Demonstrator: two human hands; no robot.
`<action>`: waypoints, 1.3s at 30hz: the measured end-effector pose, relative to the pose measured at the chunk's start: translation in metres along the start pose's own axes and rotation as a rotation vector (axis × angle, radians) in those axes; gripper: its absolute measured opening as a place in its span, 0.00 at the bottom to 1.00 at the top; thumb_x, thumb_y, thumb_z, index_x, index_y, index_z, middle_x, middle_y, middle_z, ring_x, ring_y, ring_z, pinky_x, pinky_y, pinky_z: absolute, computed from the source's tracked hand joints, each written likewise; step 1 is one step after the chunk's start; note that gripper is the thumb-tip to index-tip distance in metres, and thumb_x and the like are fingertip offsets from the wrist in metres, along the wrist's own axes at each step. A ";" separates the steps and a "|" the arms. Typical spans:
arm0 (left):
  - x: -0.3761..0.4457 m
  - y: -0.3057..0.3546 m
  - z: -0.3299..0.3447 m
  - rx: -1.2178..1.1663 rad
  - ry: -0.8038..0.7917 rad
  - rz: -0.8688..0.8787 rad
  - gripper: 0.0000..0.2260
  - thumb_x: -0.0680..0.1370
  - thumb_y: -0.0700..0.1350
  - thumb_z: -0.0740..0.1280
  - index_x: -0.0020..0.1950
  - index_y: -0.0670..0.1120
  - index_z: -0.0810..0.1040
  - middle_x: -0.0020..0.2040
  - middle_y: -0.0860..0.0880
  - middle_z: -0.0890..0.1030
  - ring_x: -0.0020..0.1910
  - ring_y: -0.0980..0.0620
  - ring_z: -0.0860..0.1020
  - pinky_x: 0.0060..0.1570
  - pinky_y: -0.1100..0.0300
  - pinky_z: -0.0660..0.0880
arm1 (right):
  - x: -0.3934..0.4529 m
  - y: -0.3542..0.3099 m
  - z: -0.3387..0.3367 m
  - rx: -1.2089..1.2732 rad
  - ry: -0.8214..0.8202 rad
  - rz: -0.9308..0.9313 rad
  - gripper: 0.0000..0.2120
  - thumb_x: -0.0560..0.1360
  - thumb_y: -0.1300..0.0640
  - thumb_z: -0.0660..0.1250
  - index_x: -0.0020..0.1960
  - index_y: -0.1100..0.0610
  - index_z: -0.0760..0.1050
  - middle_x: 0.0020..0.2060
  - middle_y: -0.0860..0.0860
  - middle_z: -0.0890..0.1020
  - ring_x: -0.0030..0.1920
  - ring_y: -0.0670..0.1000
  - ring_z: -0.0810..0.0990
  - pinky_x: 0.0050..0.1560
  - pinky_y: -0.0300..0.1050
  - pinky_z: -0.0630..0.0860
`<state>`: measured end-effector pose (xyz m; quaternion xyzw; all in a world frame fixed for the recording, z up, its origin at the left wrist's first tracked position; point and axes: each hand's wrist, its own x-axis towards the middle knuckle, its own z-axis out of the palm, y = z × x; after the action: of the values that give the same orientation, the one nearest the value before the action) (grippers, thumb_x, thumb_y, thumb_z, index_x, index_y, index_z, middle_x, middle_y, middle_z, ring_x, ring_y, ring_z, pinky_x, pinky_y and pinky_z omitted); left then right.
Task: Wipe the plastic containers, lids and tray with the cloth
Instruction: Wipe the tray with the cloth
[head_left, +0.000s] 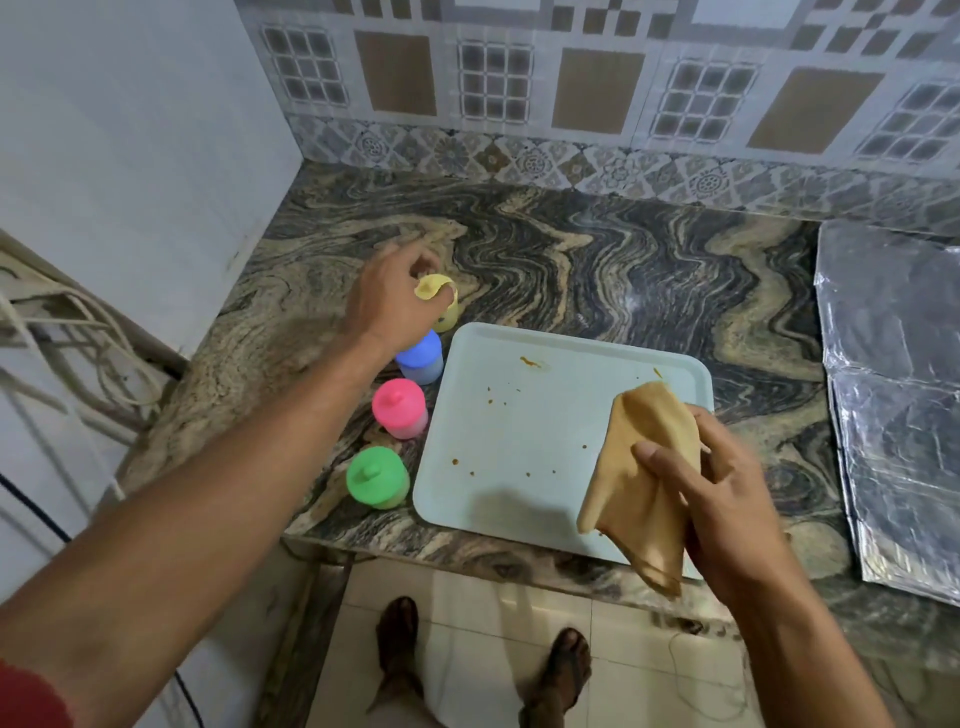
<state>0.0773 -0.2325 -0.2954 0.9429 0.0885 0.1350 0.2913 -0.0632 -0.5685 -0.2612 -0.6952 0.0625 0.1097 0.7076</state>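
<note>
A soft tan cloth (641, 483) is gripped by the right hand (727, 499) at 4 o'clock, over the pale, rounded plastic tray (519, 415) spotted with brown stains. At 10 o'clock the yellow container (448, 312) is pinched by the left hand (395, 301). Blue (422, 358), pink (399, 408) and green (375, 477) lidded containers are lined up beside the tray on the swirled stone surface (623, 270), under patterned wall tiles (597, 88).

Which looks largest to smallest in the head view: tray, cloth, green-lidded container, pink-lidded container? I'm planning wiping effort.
1. tray
2. cloth
3. green-lidded container and pink-lidded container: alike; green sits nearer the camera, so unranked.
</note>
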 end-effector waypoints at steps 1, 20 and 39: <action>-0.017 0.008 -0.004 -0.052 0.021 0.019 0.09 0.73 0.51 0.75 0.51 0.51 0.82 0.48 0.51 0.82 0.43 0.50 0.82 0.48 0.52 0.80 | 0.004 0.002 0.001 -0.001 -0.008 0.000 0.13 0.78 0.63 0.72 0.60 0.50 0.83 0.49 0.52 0.86 0.50 0.52 0.83 0.56 0.59 0.78; -0.290 0.003 0.080 -0.024 -0.072 0.058 0.11 0.77 0.47 0.72 0.59 0.49 0.85 0.55 0.49 0.79 0.59 0.46 0.78 0.58 0.50 0.77 | 0.086 0.079 0.096 -1.028 -0.692 -0.721 0.17 0.80 0.45 0.62 0.67 0.42 0.76 0.49 0.49 0.79 0.45 0.59 0.82 0.38 0.55 0.78; -0.276 -0.026 0.102 -0.128 -0.020 0.145 0.10 0.81 0.53 0.74 0.60 0.53 0.86 0.52 0.53 0.82 0.56 0.50 0.80 0.58 0.56 0.77 | 0.198 0.104 0.110 -1.256 -0.820 -0.957 0.18 0.80 0.48 0.61 0.66 0.51 0.81 0.49 0.56 0.78 0.35 0.62 0.79 0.32 0.51 0.77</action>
<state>-0.1552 -0.3328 -0.4473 0.9275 0.0082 0.1518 0.3414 0.0968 -0.4438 -0.4066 -0.8126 -0.5647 0.0565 0.1325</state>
